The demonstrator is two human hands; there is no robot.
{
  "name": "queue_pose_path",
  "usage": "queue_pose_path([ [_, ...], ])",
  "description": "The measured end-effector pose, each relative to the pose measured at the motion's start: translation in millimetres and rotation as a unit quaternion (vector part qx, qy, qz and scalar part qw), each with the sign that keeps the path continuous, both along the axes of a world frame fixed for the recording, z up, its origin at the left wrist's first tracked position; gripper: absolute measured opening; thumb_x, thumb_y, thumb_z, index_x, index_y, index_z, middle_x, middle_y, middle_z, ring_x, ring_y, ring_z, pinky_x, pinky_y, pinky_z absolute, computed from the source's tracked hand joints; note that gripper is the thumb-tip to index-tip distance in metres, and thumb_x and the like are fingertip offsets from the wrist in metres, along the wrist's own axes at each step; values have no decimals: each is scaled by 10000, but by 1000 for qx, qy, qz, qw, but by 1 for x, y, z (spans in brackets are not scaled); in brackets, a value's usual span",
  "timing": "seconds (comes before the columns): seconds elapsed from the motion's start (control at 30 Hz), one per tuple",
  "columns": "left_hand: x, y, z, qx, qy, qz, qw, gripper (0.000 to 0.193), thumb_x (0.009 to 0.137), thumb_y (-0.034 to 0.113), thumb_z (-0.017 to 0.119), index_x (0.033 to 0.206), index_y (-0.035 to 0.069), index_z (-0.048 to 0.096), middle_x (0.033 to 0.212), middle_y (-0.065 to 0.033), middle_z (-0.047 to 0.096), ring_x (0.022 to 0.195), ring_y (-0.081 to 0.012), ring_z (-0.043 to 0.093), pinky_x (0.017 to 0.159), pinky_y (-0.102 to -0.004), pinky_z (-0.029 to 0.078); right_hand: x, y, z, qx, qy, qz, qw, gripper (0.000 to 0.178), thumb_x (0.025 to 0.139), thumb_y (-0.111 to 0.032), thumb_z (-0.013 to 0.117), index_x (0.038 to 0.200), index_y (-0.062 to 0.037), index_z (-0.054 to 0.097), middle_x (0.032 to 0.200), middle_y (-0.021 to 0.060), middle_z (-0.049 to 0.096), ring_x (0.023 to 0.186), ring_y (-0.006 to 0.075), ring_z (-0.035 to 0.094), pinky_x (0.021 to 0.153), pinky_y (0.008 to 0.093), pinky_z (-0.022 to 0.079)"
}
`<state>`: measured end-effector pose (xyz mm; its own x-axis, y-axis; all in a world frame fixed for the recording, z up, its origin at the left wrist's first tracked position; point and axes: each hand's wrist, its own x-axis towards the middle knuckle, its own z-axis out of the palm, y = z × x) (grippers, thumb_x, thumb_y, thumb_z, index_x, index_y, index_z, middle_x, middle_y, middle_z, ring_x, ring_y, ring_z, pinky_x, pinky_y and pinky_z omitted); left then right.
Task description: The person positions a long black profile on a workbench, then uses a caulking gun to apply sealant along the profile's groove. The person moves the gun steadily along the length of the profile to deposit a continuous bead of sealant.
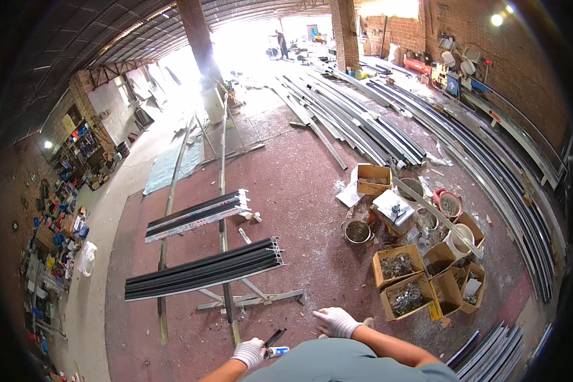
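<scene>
Left hand [249,352], gloved white, at bottom centre of the frame, closed around a short dark bar [274,337] and a small white tube [277,351]. Right hand [336,321], also gloved, just right of it, fingers loosely spread, gripping nothing visible. Above them, left of centre, lay a bundle of black profiles [204,270] across a metal stand [251,298]; cardboard boxes of metal parts [401,280] stood at lower right.

white knit gloves, grey-green short-sleeved shirt.
</scene>
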<state>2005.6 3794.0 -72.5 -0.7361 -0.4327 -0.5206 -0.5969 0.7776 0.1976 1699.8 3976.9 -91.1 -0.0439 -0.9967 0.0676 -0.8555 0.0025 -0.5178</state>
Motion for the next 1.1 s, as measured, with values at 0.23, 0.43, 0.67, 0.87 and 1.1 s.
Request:
queue_pose_path([
  [0.23, -94, 18, 13, -51, 50, -109, 991, 226, 912, 319, 610, 947, 121, 712, 983, -137, 683, 839, -342, 710, 729, -481, 577, 5, -64, 31, 44, 144, 183, 972, 695, 696, -324, 788, 1314, -82, 583, 1403, 141, 550, 1372, 312, 439, 1150, 463, 331],
  [0.43, -193, 18, 32, -65, 104, -173, 977, 181, 872, 257, 649, 958, 100, 684, 935, -114, 672, 841, -320, 698, 725, -466, 577, -44, -75, 18, 216, 178, 95, 955, 220, 840, -268, 711, 1026, -150, 723, 1007, 87, 716, 942, 277, 712, 803, 434, 533],
  [0.67, -314, 17, 43, -106, 163, -218, 956, 210, 898, 311, 652, 1007, 134, 682, 894, -94, 656, 792, -294, 672, 695, -441, 554, -152, -54, -3, 172, 93, -33, 980, 181, 900, -265, 620, 989, -109, 640, 823, 120, 724, 761, 321, 724, 651, 483, 551],
  [0.87, -403, -30, 56, -45, 326, -288, 899, 223, 736, 254, 761, 932, 182, 683, 926, -51, 649, 930, -266, 648, 828, -420, 527, -261, -17, 4, 101, 65, -147, 982, 176, 812, -258, 711, 906, -117, 661, 761, 161, 705, 717, 375, 702, 655, 495, 550],
  [1.1, -477, -32, 33, -55, 437, -239, 866, 33, 808, 160, 633, 823, 139, 654, 841, -48, 617, 898, -267, 633, 796, -378, 546, -324, -18, 7, 87, 38, -216, 972, 187, 836, -281, 697, 1012, -221, 713, 752, 171, 700, 722, 396, 686, 674, 498, 536],
])
